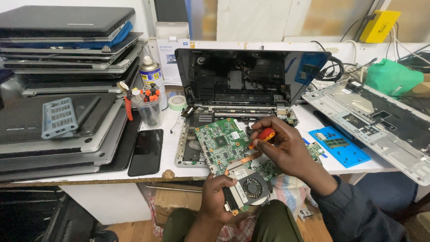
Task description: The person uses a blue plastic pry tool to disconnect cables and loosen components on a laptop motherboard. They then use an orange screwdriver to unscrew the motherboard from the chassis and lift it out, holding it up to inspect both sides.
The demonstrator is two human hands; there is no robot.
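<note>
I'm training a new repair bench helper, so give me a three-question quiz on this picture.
1. True or false: the right hand holds a red-handled screwdriver over the green circuit board.
2. What does the left hand grip? A) the cooling fan end of the board B) the black phone C) the spray can
3. Which side of the white table bears the stack of closed laptops?

Key: 1 true; 2 A; 3 the person's left.
</note>
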